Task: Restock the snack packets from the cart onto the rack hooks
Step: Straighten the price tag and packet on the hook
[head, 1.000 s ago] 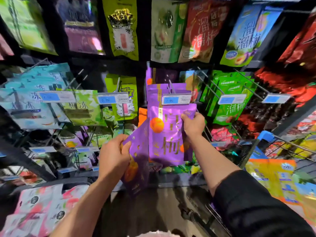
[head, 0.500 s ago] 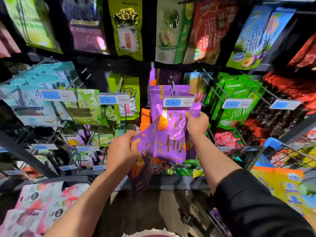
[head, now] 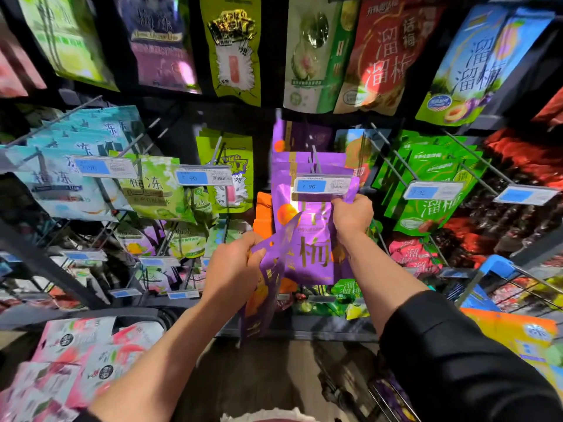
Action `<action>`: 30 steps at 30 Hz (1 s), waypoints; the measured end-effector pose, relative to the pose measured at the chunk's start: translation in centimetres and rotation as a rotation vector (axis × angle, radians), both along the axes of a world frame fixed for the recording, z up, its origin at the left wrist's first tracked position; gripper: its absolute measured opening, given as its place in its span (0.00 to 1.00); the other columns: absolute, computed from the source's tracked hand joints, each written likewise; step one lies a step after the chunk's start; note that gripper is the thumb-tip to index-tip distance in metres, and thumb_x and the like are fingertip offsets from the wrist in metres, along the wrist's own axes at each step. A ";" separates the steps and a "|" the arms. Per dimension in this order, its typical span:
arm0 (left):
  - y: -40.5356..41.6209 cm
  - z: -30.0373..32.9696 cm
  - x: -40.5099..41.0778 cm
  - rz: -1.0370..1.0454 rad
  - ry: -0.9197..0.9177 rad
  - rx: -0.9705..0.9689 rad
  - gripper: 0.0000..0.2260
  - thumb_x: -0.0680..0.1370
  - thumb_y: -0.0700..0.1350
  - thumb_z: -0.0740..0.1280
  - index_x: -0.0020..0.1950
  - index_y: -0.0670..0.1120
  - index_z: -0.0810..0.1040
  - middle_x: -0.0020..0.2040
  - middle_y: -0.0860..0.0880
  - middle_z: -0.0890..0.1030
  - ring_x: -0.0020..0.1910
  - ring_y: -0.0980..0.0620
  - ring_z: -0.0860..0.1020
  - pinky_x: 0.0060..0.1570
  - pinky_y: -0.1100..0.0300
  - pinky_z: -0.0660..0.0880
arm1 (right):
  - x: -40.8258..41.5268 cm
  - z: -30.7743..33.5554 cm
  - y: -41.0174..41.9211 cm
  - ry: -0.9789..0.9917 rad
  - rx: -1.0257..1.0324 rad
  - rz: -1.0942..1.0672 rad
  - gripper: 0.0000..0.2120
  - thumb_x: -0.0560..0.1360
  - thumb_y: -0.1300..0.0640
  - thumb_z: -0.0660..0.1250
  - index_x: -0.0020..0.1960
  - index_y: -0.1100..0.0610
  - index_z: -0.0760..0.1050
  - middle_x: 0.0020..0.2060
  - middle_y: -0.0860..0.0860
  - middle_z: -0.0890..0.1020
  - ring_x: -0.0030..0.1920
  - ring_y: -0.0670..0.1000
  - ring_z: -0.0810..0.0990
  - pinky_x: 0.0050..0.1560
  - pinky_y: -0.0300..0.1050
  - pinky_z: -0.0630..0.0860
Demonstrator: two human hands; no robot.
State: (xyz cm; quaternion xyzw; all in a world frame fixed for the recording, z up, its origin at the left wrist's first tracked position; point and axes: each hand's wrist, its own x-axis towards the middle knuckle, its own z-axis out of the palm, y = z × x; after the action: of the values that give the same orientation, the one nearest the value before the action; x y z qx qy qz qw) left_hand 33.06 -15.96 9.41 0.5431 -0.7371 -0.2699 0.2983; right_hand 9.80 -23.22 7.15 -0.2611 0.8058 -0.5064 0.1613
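My right hand grips the top right corner of a purple snack packet and holds it up just under the price tag at the tip of a rack hook. Several matching purple packets hang on that hook behind the tag. My left hand grips another purple packet by its upper edge, lower and to the left, turned edge-on and hanging down.
Green, teal and red packets fill neighbouring hooks with price tags sticking out toward me. The cart's blue corner and wire side stand at the right, with yellow packets inside. Pink packets lie lower left.
My right hand has lifted its purple packet up to the price tag on the hook. My left hand and its packet rose slightly and moved closer to the rack.
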 end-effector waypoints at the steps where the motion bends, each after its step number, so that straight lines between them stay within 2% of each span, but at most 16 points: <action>1: -0.1 0.0 0.1 0.000 -0.001 -0.001 0.08 0.74 0.46 0.60 0.40 0.46 0.76 0.30 0.49 0.76 0.35 0.47 0.73 0.38 0.52 0.69 | 0.0 0.0 -0.5 0.001 0.015 -0.010 0.09 0.71 0.60 0.69 0.49 0.63 0.80 0.48 0.61 0.83 0.50 0.61 0.81 0.42 0.44 0.69; 4: -0.3 -0.3 0.5 -0.017 -0.025 -0.021 0.11 0.71 0.49 0.58 0.40 0.45 0.76 0.31 0.46 0.77 0.35 0.43 0.73 0.38 0.49 0.70 | -0.2 -0.3 -2.0 0.009 0.048 -0.007 0.14 0.73 0.63 0.64 0.57 0.63 0.78 0.54 0.62 0.81 0.56 0.64 0.78 0.51 0.51 0.74; 7: -0.4 -0.3 0.6 -0.061 -0.047 -0.043 0.11 0.73 0.50 0.60 0.41 0.45 0.78 0.32 0.48 0.78 0.37 0.43 0.74 0.38 0.49 0.71 | -0.5 -0.8 -2.7 -0.021 0.067 0.042 0.18 0.74 0.64 0.63 0.63 0.63 0.73 0.58 0.63 0.79 0.60 0.63 0.76 0.58 0.51 0.71; 9: -0.5 -0.4 0.4 -0.082 -0.065 -0.043 0.07 0.76 0.46 0.63 0.41 0.46 0.77 0.29 0.50 0.74 0.36 0.44 0.73 0.39 0.49 0.70 | -0.5 -1.6 -2.1 -0.086 0.033 0.025 0.18 0.73 0.63 0.66 0.62 0.65 0.71 0.57 0.63 0.79 0.59 0.62 0.77 0.57 0.50 0.70; 11: -0.7 -0.7 0.1 -0.118 -0.062 -0.067 0.06 0.76 0.45 0.64 0.40 0.46 0.76 0.27 0.52 0.70 0.34 0.43 0.71 0.38 0.49 0.70 | 0.1 -2.1 -0.3 -0.068 -0.023 -0.073 0.19 0.72 0.58 0.70 0.59 0.64 0.70 0.54 0.62 0.78 0.56 0.59 0.78 0.55 0.49 0.69; 13: -0.9 -0.9 -0.6 -0.162 -0.057 -0.085 0.06 0.74 0.46 0.64 0.40 0.46 0.77 0.28 0.53 0.70 0.33 0.43 0.70 0.36 0.50 0.70 | 0.5 -2.4 2.2 -0.116 -0.145 -0.092 0.14 0.74 0.55 0.71 0.52 0.63 0.72 0.44 0.58 0.79 0.45 0.48 0.81 0.48 0.43 0.72; 14: -1.0 -1.0 -1.0 -0.177 -0.057 -0.087 0.05 0.74 0.45 0.65 0.41 0.46 0.78 0.27 0.53 0.70 0.33 0.43 0.71 0.35 0.51 0.69 | 0.7 -2.4 3.4 -0.264 -0.225 0.029 0.12 0.75 0.53 0.69 0.48 0.62 0.73 0.38 0.56 0.79 0.37 0.43 0.81 0.42 0.39 0.72; 15: -1.1 -1.1 -1.4 -0.190 -0.054 -0.088 0.04 0.75 0.43 0.67 0.41 0.46 0.78 0.26 0.55 0.69 0.33 0.44 0.71 0.34 0.53 0.67 | 0.8 -2.4 4.5 -0.456 -0.261 0.231 0.14 0.76 0.50 0.67 0.45 0.61 0.74 0.35 0.55 0.80 0.33 0.41 0.80 0.39 0.38 0.73; 17: -1.4 -0.9 -2.4 -0.201 -0.030 -0.083 0.04 0.75 0.38 0.68 0.41 0.46 0.79 0.25 0.58 0.68 0.33 0.47 0.70 0.34 0.55 0.62 | 0.4 -2.7 6.1 -0.760 -0.189 0.590 0.23 0.70 0.38 0.67 0.50 0.58 0.77 0.41 0.52 0.85 0.41 0.45 0.84 0.42 0.39 0.78; 19: -1.9 -0.6 -3.3 -0.184 -0.007 -0.054 0.05 0.76 0.39 0.67 0.43 0.47 0.80 0.23 0.57 0.68 0.29 0.55 0.68 0.34 0.56 0.60 | -0.5 -3.3 6.7 -0.886 -0.172 0.747 0.35 0.58 0.34 0.76 0.55 0.57 0.77 0.47 0.52 0.85 0.47 0.49 0.84 0.47 0.42 0.80; 21: -2.6 -0.3 -3.8 -0.191 0.027 -0.074 0.04 0.75 0.42 0.66 0.43 0.47 0.80 0.20 0.55 0.67 0.28 0.56 0.69 0.32 0.55 0.59 | -1.6 -3.6 6.9 -0.899 -0.196 0.796 0.41 0.52 0.39 0.82 0.56 0.61 0.77 0.48 0.53 0.85 0.48 0.50 0.84 0.49 0.43 0.80; 23: -3.1 0.0 -4.3 -0.220 0.012 -0.129 0.05 0.76 0.44 0.66 0.47 0.46 0.81 0.21 0.55 0.66 0.30 0.51 0.71 0.32 0.55 0.62 | -2.4 -3.4 7.3 -0.840 -0.199 0.838 0.35 0.53 0.47 0.84 0.53 0.63 0.79 0.47 0.56 0.85 0.46 0.51 0.84 0.49 0.44 0.80; 26: -3.9 0.1 -5.2 -0.225 -0.023 -0.166 0.06 0.77 0.42 0.67 0.53 0.44 0.81 0.22 0.56 0.67 0.35 0.40 0.75 0.36 0.53 0.69 | -3.2 -2.5 7.5 -0.727 -0.204 0.824 0.15 0.59 0.60 0.80 0.44 0.60 0.84 0.43 0.57 0.85 0.41 0.52 0.84 0.45 0.44 0.81; 28: -4.4 -0.1 -5.8 -0.216 -0.032 -0.169 0.07 0.77 0.43 0.67 0.54 0.45 0.80 0.23 0.56 0.68 0.37 0.39 0.76 0.38 0.51 0.72 | -3.3 -1.9 7.4 -0.691 -0.240 0.793 0.09 0.64 0.62 0.75 0.44 0.60 0.83 0.41 0.56 0.85 0.39 0.51 0.84 0.43 0.44 0.81; 30: -4.6 0.0 -6.3 -0.206 -0.037 -0.186 0.08 0.77 0.44 0.68 0.55 0.47 0.79 0.28 0.55 0.74 0.39 0.41 0.78 0.42 0.50 0.74 | -3.3 -1.6 7.2 -0.677 -0.264 0.722 0.07 0.70 0.67 0.69 0.48 0.63 0.81 0.40 0.55 0.85 0.38 0.51 0.84 0.41 0.44 0.82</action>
State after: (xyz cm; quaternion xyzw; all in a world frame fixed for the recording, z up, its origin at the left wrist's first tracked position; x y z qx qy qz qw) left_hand 26.77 -20.52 9.39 0.4394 -0.8161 -0.2196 0.3043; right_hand 6.48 -16.01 5.53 -0.3622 0.4959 -0.5722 0.5436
